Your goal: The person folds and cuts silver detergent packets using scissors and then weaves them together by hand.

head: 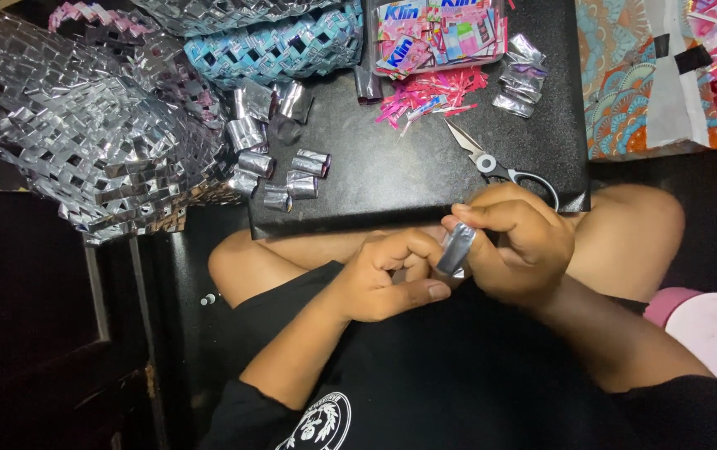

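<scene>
My right hand pinches a folded silver foil strip between thumb and fingers, just above my lap. My left hand is curled beside it, its thumb touching the strip's lower end. Both hands hover at the near edge of a black board resting across my knees. Several folded silver foil pieces lie on the board's left part.
Scissors lie on the board close to my right hand. A pile of pink wrappers and cut scraps sits at the far edge. A large woven silver foil basket stands left. A pink lid is at right.
</scene>
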